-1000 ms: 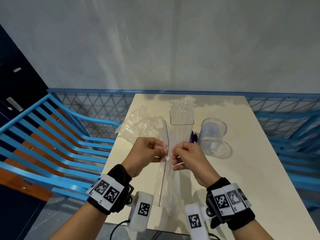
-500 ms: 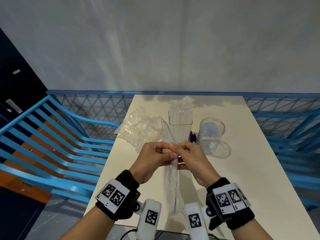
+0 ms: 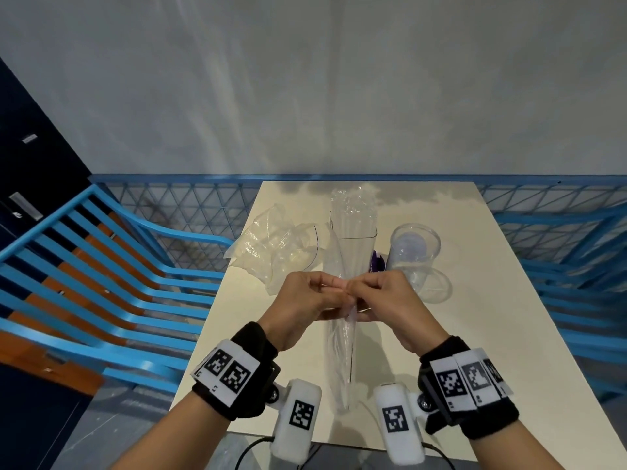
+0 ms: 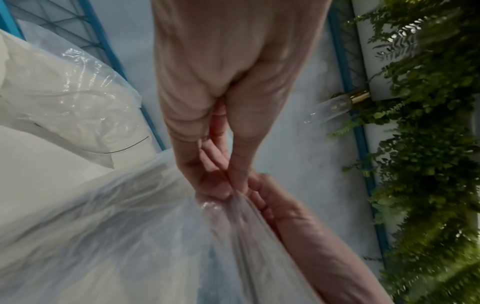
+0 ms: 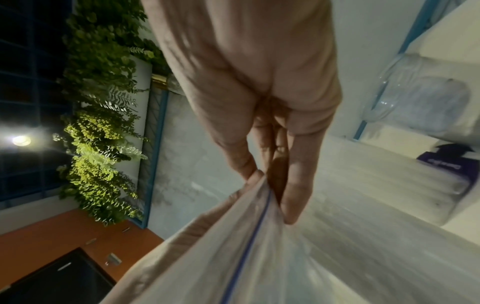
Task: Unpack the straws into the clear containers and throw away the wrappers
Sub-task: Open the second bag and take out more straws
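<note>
Left hand and right hand touch, both pinching top of clear bag above table; tall container behind, holding straws; round container beside it.

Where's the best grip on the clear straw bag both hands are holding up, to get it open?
Probably at the top edge of the straw bag, one layer per hand, coming in from either side. The left hand and right hand already pinch it there, above the table. The bag hangs lengthwise below the pinch, and the right wrist view shows its blue seal line running up into the fingers.
</note>
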The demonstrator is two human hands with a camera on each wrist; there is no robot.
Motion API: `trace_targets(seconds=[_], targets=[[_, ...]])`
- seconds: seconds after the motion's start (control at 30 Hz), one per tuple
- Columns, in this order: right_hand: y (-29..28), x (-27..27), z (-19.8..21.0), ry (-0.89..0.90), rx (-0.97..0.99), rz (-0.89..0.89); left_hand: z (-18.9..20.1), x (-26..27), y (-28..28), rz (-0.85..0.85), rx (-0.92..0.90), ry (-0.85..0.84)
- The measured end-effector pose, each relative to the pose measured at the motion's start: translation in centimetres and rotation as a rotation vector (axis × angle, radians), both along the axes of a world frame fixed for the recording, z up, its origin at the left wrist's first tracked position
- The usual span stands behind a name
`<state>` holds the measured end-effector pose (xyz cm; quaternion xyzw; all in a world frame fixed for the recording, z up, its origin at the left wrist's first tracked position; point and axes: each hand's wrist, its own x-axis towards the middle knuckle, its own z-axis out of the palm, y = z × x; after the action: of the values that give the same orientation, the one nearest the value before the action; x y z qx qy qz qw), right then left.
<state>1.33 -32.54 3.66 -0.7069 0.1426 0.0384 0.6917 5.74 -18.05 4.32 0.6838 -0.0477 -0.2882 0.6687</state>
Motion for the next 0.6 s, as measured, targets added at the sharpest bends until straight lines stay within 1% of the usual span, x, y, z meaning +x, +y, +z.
trace_targets(seconds=[0.13, 0.17, 0.2, 0.23, 0.27, 0.3, 0.33, 0.37, 0.4, 0.43, 0.53, 0.6], targets=[[-0.6, -0.1, -0.2, 0.009, 0.073, 0.008, -0.1, 0.0, 0.4, 0.011, -0.093, 0.102], [-0.5, 0.0, -0.3, 0.010, 0.060, -0.001, -0.1, 0.0, 0.3, 0.027, -0.099, 0.120], [-0.3, 0.0, -0.3, -0.002, -0.012, -0.011, -0.1, -0.2, 0.1, 0.054, -0.073, 0.109], [0.1, 0.0, -0.3, -0.030, -0.161, -0.021, -0.1, -0.4, -0.2, 0.093, 0.005, 0.039], [0.5, 0.1, -0.4, -0.067, -0.360, -0.028, -0.2, -0.7, -0.6, 0.132, 0.138, -0.107], [0.8, 0.1, -0.5, -0.106, -0.552, -0.032, -0.2, -0.9, -1.0, 0.157, 0.294, -0.305], [1.1, 0.0, -0.6, -0.132, -0.704, -0.043, -0.3, -1.1, -1.3, 0.159, 0.430, -0.505], [1.0, 0.1, -0.7, -0.145, -0.799, -0.061, -0.4, -1.2, -1.3, 0.144, 0.533, -0.669], [0.9, 0.0, -0.8, -0.153, -0.832, -0.072, -0.5, -1.1, -1.2, 0.111, 0.603, -0.764], [0.7, 0.0, -0.9, -0.160, -0.825, -0.078, -0.5, -0.9, -1.0, 0.066, 0.654, -0.799], [0.7, 0.0, -1.1, -0.181, -0.764, -0.068, -0.4, -0.2, -0.5, -0.133, 0.753, -0.805], [0.9, -0.2, -0.9, -0.194, -0.799, 0.002, 0.2, 0.1, -0.7, -0.308, 0.828, -0.858]])
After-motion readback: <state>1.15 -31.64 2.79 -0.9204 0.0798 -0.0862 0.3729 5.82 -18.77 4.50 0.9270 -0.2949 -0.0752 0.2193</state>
